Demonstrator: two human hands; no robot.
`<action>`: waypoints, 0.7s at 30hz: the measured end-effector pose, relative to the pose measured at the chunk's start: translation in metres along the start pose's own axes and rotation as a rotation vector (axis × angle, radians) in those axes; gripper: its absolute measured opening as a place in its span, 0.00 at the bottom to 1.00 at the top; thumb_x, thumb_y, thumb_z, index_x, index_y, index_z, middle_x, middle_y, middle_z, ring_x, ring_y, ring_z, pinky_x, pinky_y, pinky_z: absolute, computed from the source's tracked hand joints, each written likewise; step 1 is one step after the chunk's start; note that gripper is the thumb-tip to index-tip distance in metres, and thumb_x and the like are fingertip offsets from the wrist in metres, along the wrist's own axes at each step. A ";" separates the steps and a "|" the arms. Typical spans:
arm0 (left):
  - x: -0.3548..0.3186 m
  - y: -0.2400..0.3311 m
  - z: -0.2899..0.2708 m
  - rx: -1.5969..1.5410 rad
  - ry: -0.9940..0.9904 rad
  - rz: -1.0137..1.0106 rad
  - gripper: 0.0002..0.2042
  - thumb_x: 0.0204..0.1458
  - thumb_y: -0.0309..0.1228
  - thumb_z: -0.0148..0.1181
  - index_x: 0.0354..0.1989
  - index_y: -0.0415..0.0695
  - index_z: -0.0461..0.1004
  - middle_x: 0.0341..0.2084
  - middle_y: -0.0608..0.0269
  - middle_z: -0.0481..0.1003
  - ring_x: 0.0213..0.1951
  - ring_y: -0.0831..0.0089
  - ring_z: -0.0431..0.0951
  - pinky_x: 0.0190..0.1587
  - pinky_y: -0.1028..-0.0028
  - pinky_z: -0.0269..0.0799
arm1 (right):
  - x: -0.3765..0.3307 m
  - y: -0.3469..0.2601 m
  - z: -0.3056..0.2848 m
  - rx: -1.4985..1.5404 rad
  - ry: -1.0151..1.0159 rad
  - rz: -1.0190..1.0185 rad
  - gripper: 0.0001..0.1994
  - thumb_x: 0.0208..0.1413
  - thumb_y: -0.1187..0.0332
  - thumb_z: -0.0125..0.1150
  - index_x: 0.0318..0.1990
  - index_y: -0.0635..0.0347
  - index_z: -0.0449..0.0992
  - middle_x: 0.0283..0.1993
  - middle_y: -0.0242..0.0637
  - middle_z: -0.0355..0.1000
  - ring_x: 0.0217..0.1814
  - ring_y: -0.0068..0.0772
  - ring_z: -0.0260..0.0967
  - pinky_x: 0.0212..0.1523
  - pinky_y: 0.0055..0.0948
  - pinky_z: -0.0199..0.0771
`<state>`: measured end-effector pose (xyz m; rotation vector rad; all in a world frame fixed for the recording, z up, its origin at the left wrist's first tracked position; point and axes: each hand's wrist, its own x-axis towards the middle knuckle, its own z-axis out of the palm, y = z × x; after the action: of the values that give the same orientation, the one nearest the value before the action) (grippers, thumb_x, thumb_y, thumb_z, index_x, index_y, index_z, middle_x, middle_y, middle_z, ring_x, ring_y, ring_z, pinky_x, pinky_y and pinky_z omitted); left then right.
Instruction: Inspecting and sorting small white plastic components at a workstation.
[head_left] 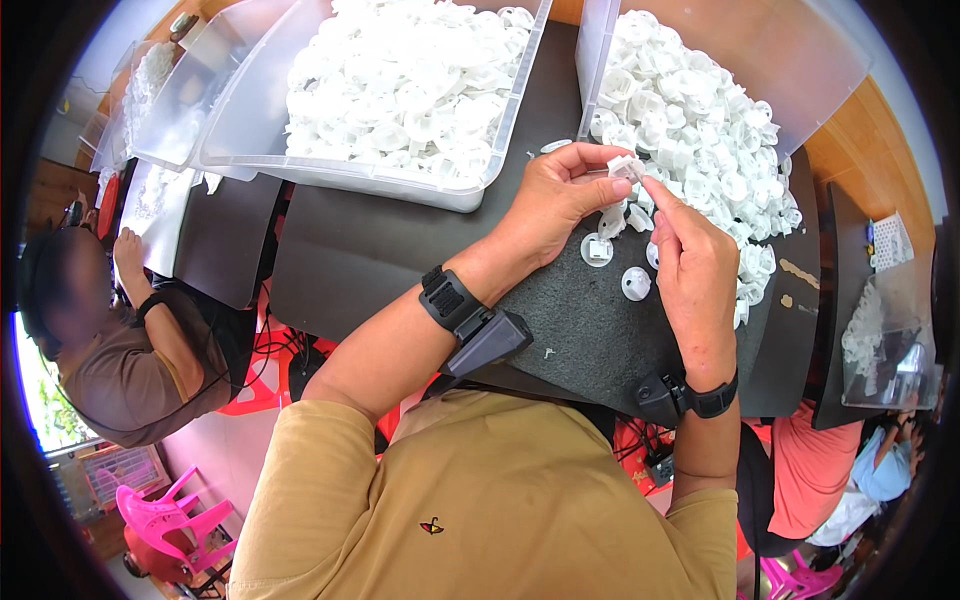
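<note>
My left hand [572,195] pinches a small white plastic part [626,168] between thumb and fingers, above the near edge of a heap of like pieces. From the right, my right hand [695,255] meets it, the index fingertip against the part and the other fingers curled in. What lies inside those curled fingers is hidden. Just below the hands, loose round white plastic pieces [597,250] lie on a dark mat [580,315]. Another round piece [636,284] sits beside my right hand. The large heap of white parts [690,120] spreads behind and right of both hands.
A clear plastic bin [400,178] full of white parts stands at the back left of the dark table [340,250]. A second clear bin [800,60] lies behind the heap. At far left a person [150,340] sits at another table; other people sit at far right.
</note>
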<state>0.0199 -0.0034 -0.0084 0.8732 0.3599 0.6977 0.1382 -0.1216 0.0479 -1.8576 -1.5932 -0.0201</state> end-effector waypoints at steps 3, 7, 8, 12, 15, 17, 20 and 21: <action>0.000 0.000 0.000 0.018 0.007 -0.002 0.15 0.51 0.20 0.62 0.48 0.38 0.72 0.45 0.59 0.75 0.44 0.76 0.76 0.49 0.76 0.74 | -0.001 0.000 -0.001 -0.037 -0.014 -0.008 0.17 0.52 0.79 0.55 0.50 0.55 0.76 0.30 0.43 0.74 0.28 0.44 0.73 0.29 0.37 0.72; -0.001 0.001 0.001 0.075 0.010 0.007 0.15 0.51 0.20 0.62 0.48 0.37 0.73 0.45 0.58 0.75 0.44 0.75 0.76 0.49 0.76 0.74 | -0.002 0.000 -0.005 -0.128 -0.060 -0.026 0.18 0.50 0.80 0.56 0.50 0.54 0.76 0.29 0.42 0.74 0.28 0.44 0.73 0.28 0.37 0.71; -0.001 0.000 0.001 0.076 0.010 0.007 0.15 0.51 0.20 0.62 0.48 0.37 0.73 0.45 0.58 0.75 0.44 0.75 0.76 0.49 0.76 0.74 | -0.001 0.001 -0.006 -0.127 -0.060 -0.026 0.18 0.50 0.80 0.56 0.50 0.54 0.76 0.29 0.42 0.74 0.28 0.44 0.73 0.28 0.37 0.71; 0.000 -0.001 0.000 0.071 0.007 0.006 0.15 0.51 0.20 0.62 0.48 0.37 0.72 0.45 0.57 0.75 0.45 0.75 0.76 0.49 0.75 0.74 | 0.001 0.006 -0.006 -0.111 -0.053 -0.071 0.18 0.51 0.79 0.56 0.50 0.54 0.76 0.28 0.43 0.73 0.28 0.44 0.73 0.28 0.38 0.71; 0.000 -0.001 -0.001 0.043 0.018 -0.010 0.15 0.51 0.21 0.62 0.49 0.37 0.72 0.45 0.57 0.75 0.45 0.74 0.76 0.50 0.75 0.74 | 0.000 0.006 -0.001 -0.074 -0.015 -0.063 0.17 0.51 0.79 0.56 0.50 0.55 0.76 0.28 0.43 0.73 0.28 0.44 0.73 0.27 0.38 0.71; 0.001 -0.001 -0.001 0.024 0.023 -0.010 0.15 0.52 0.21 0.62 0.49 0.37 0.71 0.45 0.57 0.75 0.45 0.74 0.76 0.50 0.75 0.74 | 0.000 0.004 -0.002 -0.067 -0.003 -0.055 0.17 0.51 0.79 0.56 0.50 0.55 0.76 0.27 0.43 0.73 0.27 0.44 0.73 0.27 0.37 0.71; 0.002 -0.001 -0.001 0.004 0.037 -0.024 0.15 0.52 0.20 0.61 0.49 0.37 0.71 0.45 0.57 0.75 0.45 0.74 0.76 0.50 0.75 0.74 | 0.000 0.003 -0.001 -0.076 -0.019 -0.035 0.17 0.52 0.79 0.56 0.50 0.54 0.76 0.27 0.43 0.73 0.28 0.44 0.73 0.27 0.37 0.71; 0.001 -0.001 -0.002 0.000 0.033 -0.022 0.15 0.52 0.20 0.61 0.49 0.37 0.71 0.45 0.58 0.75 0.45 0.74 0.76 0.50 0.75 0.74 | 0.000 0.004 -0.001 -0.088 -0.023 -0.038 0.17 0.52 0.79 0.56 0.50 0.54 0.76 0.27 0.43 0.73 0.27 0.43 0.73 0.27 0.37 0.71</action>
<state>0.0203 -0.0020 -0.0101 0.8576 0.3984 0.6928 0.1421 -0.1220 0.0472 -1.9003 -1.6675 -0.0866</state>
